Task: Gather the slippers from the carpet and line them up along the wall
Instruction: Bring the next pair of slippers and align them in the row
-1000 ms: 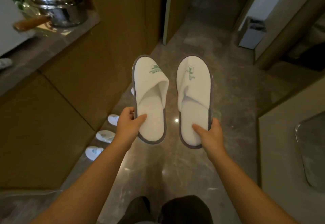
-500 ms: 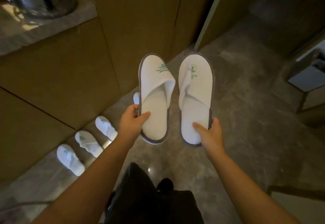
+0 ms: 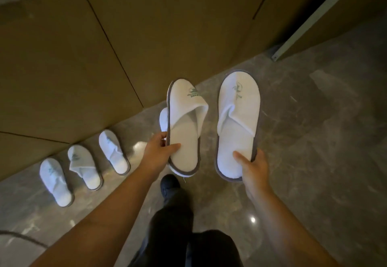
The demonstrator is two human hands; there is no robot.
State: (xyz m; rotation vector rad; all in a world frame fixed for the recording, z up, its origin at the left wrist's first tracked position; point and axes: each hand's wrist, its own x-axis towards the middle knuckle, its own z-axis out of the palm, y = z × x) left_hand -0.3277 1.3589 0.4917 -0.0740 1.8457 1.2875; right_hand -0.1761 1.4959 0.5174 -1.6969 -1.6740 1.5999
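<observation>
My left hand (image 3: 158, 153) grips the heel of a white slipper with grey trim (image 3: 185, 126), held in the air above the floor. My right hand (image 3: 251, 166) holds a matching slipper (image 3: 237, 124) by its heel, toe pointing away from me. Three white slippers stand in a row at the foot of the brown wall: the left one (image 3: 55, 180), the middle one (image 3: 83, 166) and the right one (image 3: 113, 151). A fourth floor slipper (image 3: 163, 120) peeks out behind the one in my left hand, mostly hidden.
The brown panelled wall (image 3: 125, 36) runs along the left and top. The floor is glossy grey stone (image 3: 314, 141). A pale door edge (image 3: 314, 15) slants at the upper right. My dark trousers and shoe (image 3: 169, 185) are at the bottom centre.
The view has turned left and down toward the wall, so the row of floor slippers appears larger and nearer. Both held slippers stay gripped and have dropped lower in the frame.
</observation>
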